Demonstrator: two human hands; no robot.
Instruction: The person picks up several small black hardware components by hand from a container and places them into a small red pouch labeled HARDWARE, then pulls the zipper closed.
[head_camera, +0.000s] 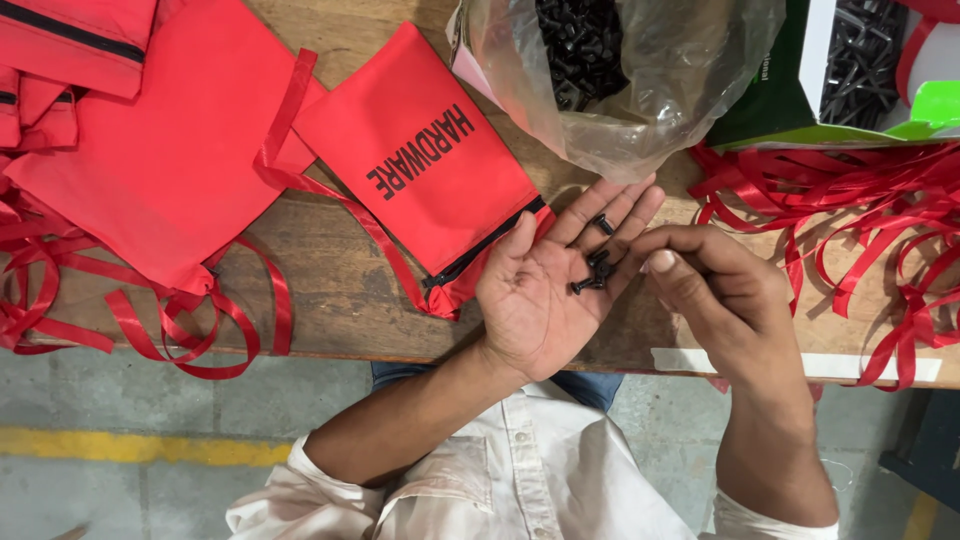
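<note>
The fingers of the left hand are spread open, palm up, with small black screws cradled at their base, long axes mixed. The right hand is curled beside them, thumb and fingertips pinched towards the screws; counting or sorting seems in hand. Just beyond the fingers, a red zip pouch is laid slantwise on the surface.

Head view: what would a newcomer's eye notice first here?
An open left hand holds small black screws at centre, with the right hand picking at them. Red fabric zip pouches and red ribbons cover the wooden table; a clear plastic bag of screws lies above.
</note>
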